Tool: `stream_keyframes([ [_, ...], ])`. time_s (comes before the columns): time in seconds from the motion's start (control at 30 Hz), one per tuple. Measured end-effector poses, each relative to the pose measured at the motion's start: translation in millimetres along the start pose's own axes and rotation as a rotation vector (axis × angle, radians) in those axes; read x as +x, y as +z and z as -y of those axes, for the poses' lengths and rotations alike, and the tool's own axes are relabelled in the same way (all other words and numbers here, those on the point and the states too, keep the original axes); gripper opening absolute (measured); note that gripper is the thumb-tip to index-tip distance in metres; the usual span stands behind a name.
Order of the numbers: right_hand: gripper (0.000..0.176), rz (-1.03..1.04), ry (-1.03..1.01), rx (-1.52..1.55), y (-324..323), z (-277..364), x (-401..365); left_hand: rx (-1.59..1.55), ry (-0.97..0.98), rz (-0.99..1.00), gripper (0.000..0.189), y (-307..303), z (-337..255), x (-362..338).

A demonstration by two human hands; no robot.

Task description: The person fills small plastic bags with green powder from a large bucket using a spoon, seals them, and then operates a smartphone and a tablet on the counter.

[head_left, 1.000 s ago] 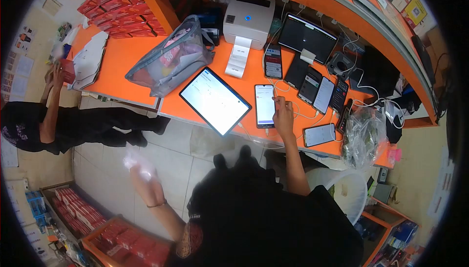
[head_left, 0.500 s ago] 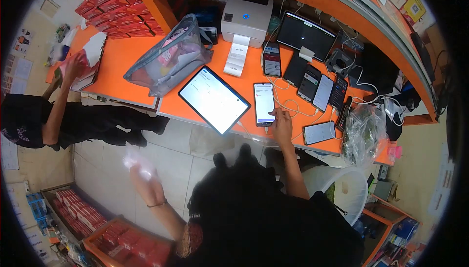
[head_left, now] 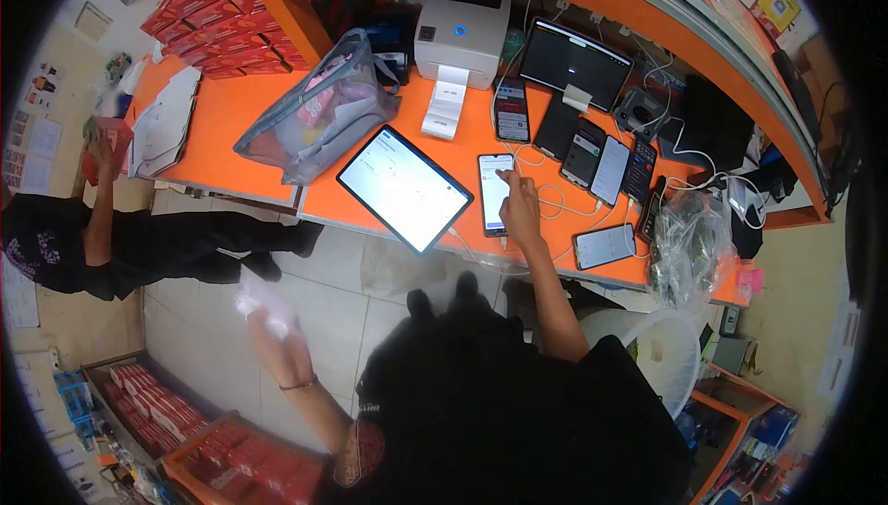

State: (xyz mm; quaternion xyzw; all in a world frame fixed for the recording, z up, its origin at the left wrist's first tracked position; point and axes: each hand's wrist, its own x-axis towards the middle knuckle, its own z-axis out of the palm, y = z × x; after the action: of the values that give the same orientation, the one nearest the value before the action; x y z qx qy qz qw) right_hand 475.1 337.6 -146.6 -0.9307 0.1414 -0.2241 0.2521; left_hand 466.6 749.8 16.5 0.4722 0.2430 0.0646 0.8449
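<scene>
Fingertip [head_left: 503,174] of right hand [head_left: 521,211] now higher on phone [head_left: 490,204] than before

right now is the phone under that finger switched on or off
On: the phone shows a bright white lit screen, the forefinger of the right hand touching its top.

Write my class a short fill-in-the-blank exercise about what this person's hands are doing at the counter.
The right hand touches the lit screen of a ____.
The left hand holds crumpled clear ____.
The white label printer stands on a counter coloured ____.
Missing words: phone; plastic; orange.
</scene>
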Motion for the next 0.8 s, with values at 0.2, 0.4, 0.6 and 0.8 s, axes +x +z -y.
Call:
stream_keyframes([
  [0.2, 0.047, 0.1, 0.02, -0.115, -0.4, 0.4, 8.7, -0.031, 0.015, -0.003, 0.014, -12.6, -0.9, 1.1],
  [0.4, 0.036, -0.077, 0.052, 0.018, -23.8, -1.4, -32.1, -0.026, 0.043, 0.018, 0.014, -14.2, 2.0, -3.7],
  [0.6, 0.033, 0.024, 0.142, 0.079, -24.4, -5.2, -70.1, 0.009, 0.019, 0.016, 0.012, 5.0, 3.4, -6.4],
  [0.8, 0.03, 0.073, 0.129, -0.027, -19.6, -4.9, -71.5, 0.014, -0.013, 0.021, 0.012, 5.2, 5.5, -2.0],
])
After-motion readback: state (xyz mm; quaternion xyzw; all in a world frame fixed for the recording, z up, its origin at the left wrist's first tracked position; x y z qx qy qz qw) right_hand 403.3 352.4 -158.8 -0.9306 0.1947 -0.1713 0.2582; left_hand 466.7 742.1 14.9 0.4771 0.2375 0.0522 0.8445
